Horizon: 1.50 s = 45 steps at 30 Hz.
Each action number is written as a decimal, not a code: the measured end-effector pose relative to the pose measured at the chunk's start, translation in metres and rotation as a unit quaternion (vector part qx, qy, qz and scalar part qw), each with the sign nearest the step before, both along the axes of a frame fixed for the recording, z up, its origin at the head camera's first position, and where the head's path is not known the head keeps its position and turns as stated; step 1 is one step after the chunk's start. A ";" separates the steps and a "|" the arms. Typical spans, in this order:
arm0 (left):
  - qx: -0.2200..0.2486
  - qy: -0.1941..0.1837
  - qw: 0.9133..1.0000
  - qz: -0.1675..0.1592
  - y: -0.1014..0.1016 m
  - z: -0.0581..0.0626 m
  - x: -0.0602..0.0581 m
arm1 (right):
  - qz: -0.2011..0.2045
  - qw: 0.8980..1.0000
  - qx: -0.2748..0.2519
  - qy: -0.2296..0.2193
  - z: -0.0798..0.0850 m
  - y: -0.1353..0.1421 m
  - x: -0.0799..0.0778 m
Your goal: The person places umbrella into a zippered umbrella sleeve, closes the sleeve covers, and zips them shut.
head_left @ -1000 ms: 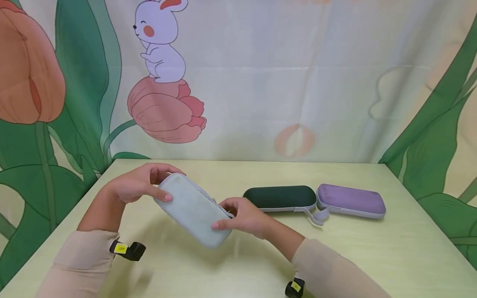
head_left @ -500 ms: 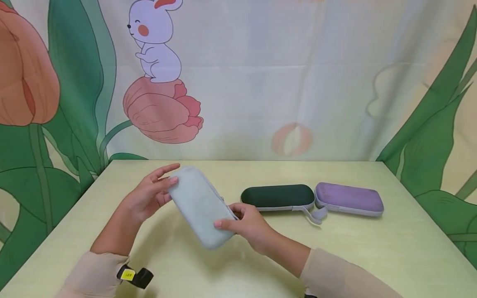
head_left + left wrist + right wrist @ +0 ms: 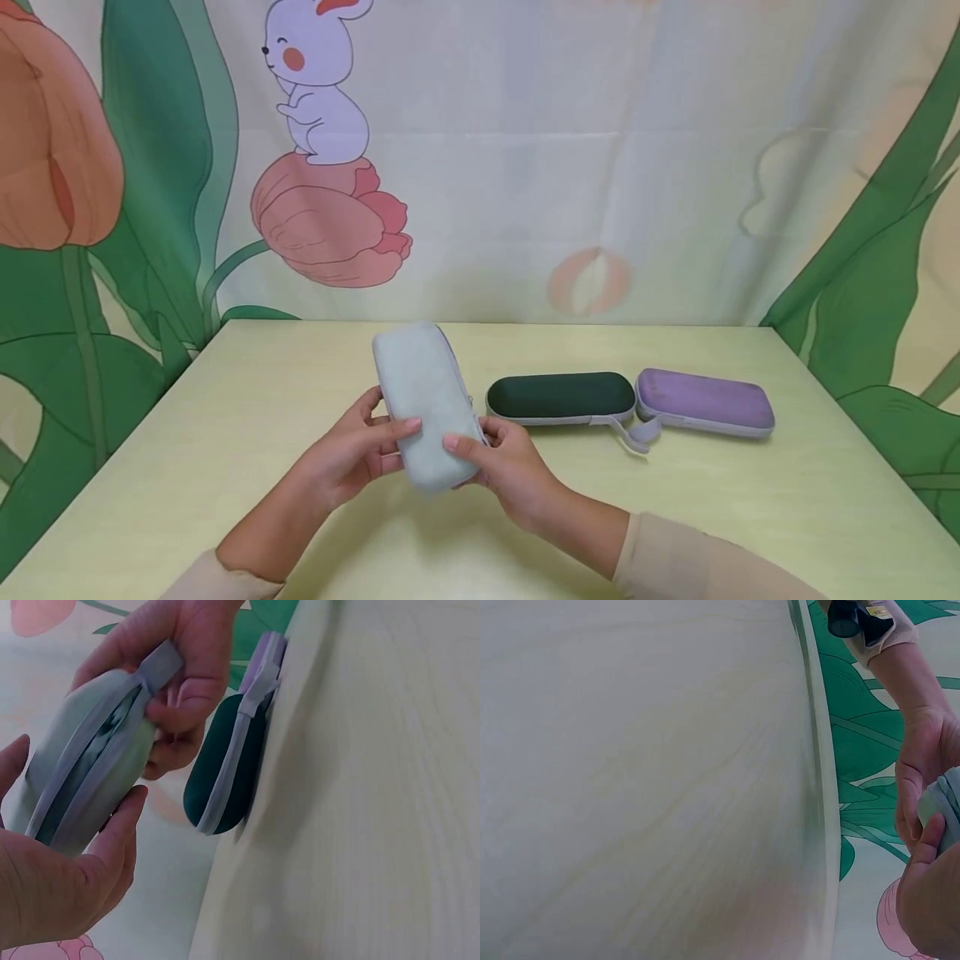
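Note:
A pale mint zippered case point(image 3: 427, 383) is held up above the table, tilted with its broad face toward me. My left hand point(image 3: 352, 454) grips its lower left side, thumb across the front and fingers behind. On the lower right edge, my right hand point(image 3: 517, 479) pinches it, thumb likewise on the front. The left wrist view shows the case side-on point(image 3: 56, 750): its zip seam is parted, with dark teal between the grey zip tapes. A grey tab point(image 3: 161, 666) sticks out by the right hand. In the right wrist view the case point(image 3: 931, 802) is mostly cut off.
On the table point(image 3: 225, 400), right of the hands, lie a dark green zippered case point(image 3: 562, 396) and a purple one point(image 3: 708, 402), end to end. A grey strap point(image 3: 637, 435) hangs between them. Behind the table hangs a printed curtain point(image 3: 487, 167).
My left hand has let go of the case's upper end and taken its lower left side. The case has turned more upright and shifted slightly right, my right hand still holding it.

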<state>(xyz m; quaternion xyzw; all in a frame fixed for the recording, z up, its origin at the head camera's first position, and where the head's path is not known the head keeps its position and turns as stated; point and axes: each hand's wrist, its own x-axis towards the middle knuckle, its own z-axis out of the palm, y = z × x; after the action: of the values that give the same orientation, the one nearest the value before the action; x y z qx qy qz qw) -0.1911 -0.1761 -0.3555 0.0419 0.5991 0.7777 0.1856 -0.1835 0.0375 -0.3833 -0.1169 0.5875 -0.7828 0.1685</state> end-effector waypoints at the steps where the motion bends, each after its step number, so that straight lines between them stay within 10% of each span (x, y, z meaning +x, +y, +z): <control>1: -0.004 0.006 1.000 -0.001 0.001 -0.001 0.001 | 0.000 1.000 -0.003 0.002 0.000 -0.001 -0.001; 14: -0.001 0.068 0.996 0.055 -0.007 -0.010 -0.006 | -0.002 0.994 0.069 0.082 0.012 0.011 -0.023; 33: -0.042 0.098 0.993 0.047 -0.008 -0.009 -0.006 | -0.050 0.965 0.213 0.148 0.023 0.011 -0.036; 36: -0.039 0.095 0.994 0.047 -0.008 -0.011 -0.006 | -0.053 0.912 0.313 0.258 0.022 0.014 -0.036; 42: -0.045 0.088 0.994 0.048 -0.008 -0.012 -0.007 | -0.119 0.697 0.462 0.535 0.017 0.016 -0.031; 45: -0.049 0.079 0.994 0.048 -0.007 -0.013 -0.007 | -0.147 0.620 0.482 0.602 0.016 0.016 -0.029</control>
<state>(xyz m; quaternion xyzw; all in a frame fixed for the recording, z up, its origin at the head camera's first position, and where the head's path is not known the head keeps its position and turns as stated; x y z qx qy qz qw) -0.1982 -0.1835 -0.3685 0.0654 0.6509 0.7494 0.1021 -0.2124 0.0533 -0.3677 -0.3758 0.8602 -0.1561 -0.3074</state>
